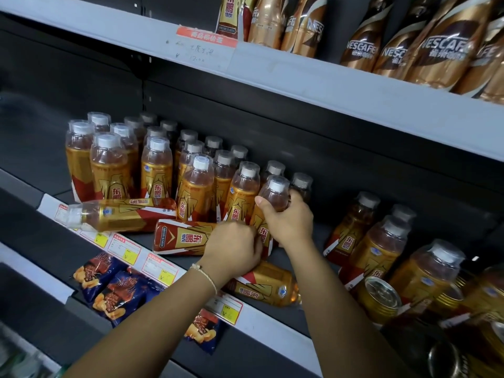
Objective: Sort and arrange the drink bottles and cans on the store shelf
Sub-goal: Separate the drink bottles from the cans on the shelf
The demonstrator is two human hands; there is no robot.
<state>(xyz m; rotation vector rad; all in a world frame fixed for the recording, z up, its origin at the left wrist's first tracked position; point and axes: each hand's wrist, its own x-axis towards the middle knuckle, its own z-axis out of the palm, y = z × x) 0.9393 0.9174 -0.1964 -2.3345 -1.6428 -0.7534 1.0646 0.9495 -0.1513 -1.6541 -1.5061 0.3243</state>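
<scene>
Middle shelf point(81, 242), dark deck with white price rail: block of upright gold-and-red energy drink bottles point(156, 165) at left, at least eighteen white caps countable, rear ones dim. Three more of the same bottles lie flat along the front: one point(120, 214) with cap pointing left, one point(180, 237) just right of it, one point(268, 286) nearest the rail, partly under the forearms. Right hand point(289, 219) closed around the shoulder of a tilted bottle point(274, 195) at the block's right edge, thumb across the clear neck. Left hand point(231, 246), string bracelet on wrist, fingers curled down at that bottle's base and on the end of the middle flat bottle; cannot tell which it actually grips. Right cluster: about four more upright bottles point(381, 241), plus two gold cans point(380, 298), blurred. Upper shelf point(300, 77): row of brown coffee bottles point(441, 47). Lower shelf: three blue snack bags point(120, 293).
</scene>
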